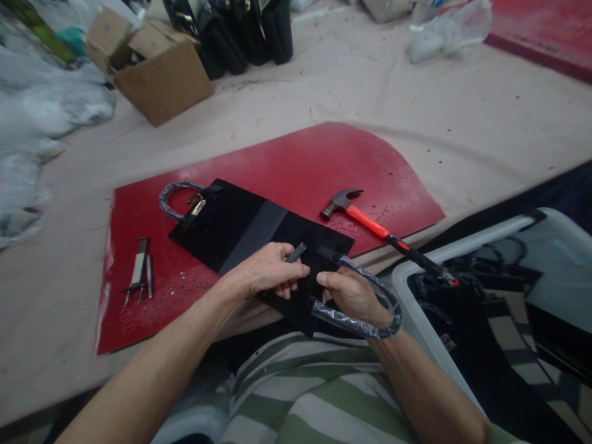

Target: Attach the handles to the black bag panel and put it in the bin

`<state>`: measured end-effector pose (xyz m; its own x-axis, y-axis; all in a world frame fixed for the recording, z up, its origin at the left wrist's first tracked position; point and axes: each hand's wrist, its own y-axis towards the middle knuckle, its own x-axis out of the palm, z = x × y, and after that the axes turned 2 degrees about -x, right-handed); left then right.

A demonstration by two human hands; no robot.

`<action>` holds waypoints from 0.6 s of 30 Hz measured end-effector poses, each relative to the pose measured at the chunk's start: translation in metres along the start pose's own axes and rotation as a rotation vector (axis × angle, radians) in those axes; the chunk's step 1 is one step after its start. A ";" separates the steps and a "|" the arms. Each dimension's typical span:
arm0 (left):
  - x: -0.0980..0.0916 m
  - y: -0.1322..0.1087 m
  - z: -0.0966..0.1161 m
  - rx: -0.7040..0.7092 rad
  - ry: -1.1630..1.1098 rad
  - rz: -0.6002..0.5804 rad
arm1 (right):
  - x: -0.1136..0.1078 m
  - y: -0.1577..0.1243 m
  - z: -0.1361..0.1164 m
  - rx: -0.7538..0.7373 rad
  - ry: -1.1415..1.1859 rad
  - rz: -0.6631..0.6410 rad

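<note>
Cloth of pale beige covers the surface [462, 123], and on it lies a flat red board with one rounded corner [300, 166], with an open brown cardboard box [161, 80] well beyond it. A flat black fabric bag panel [231, 222] rests across the board, its near edge under both hands. The plastic-wrapped black loop handle [370, 330] at that edge curves around the right hand [351, 296], whose fingers are curled shut on it. A red-handled claw hammer [370, 223] lies just right of the panel, and slim metal hand tools [139, 271] lie to its left. The left hand [266, 268], just beside the right, pinches a small dark grey strip [296, 253] over the panel.
</note>
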<state>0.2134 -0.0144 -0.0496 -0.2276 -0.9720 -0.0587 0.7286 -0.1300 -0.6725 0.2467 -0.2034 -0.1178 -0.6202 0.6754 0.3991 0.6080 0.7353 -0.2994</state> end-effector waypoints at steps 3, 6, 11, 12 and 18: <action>0.001 -0.001 0.001 0.003 -0.006 0.008 | 0.000 0.001 0.001 -0.004 0.016 0.004; 0.003 0.001 0.000 -0.006 0.009 0.031 | -0.001 -0.001 0.000 -0.001 0.024 0.030; 0.007 0.007 -0.007 -0.024 -0.002 0.069 | -0.011 -0.012 0.002 0.126 -0.197 0.215; 0.008 0.008 -0.008 -0.017 -0.009 0.073 | -0.013 -0.014 0.004 0.147 -0.252 0.246; 0.010 0.008 -0.008 -0.009 -0.018 0.135 | -0.012 -0.019 0.007 0.133 -0.316 0.312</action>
<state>0.2121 -0.0233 -0.0611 -0.1162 -0.9838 -0.1362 0.7461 0.0041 -0.6659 0.2393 -0.2258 -0.1228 -0.5510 0.8345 -0.0049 0.7334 0.4815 -0.4799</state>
